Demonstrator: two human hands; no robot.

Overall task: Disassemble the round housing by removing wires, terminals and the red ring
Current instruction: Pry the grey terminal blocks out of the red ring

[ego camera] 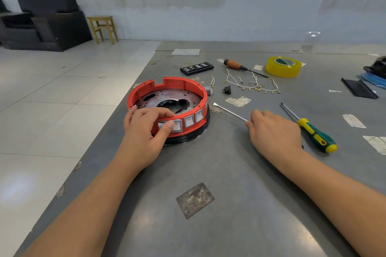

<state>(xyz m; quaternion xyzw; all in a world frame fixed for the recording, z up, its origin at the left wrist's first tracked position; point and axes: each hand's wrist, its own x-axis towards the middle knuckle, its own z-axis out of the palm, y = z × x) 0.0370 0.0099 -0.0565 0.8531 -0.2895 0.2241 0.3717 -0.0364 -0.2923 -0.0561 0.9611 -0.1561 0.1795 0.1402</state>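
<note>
Housing near table edge, red ring still on, gripped at rim by left hand, right hand closed round flat screwdriver: risks slipping blade, cracked ring, sliding off edge.

Two forearms enter from the lower edge of the view. Both are bare from the frame edge to the wrist; no sleeve shows. The left hand is ungloved, with short, plain nails showing on the thumb and one fingertip. The right hand is likewise ungloved and seen from the back. Neither wrist nor any visible finger carries anything.
</note>
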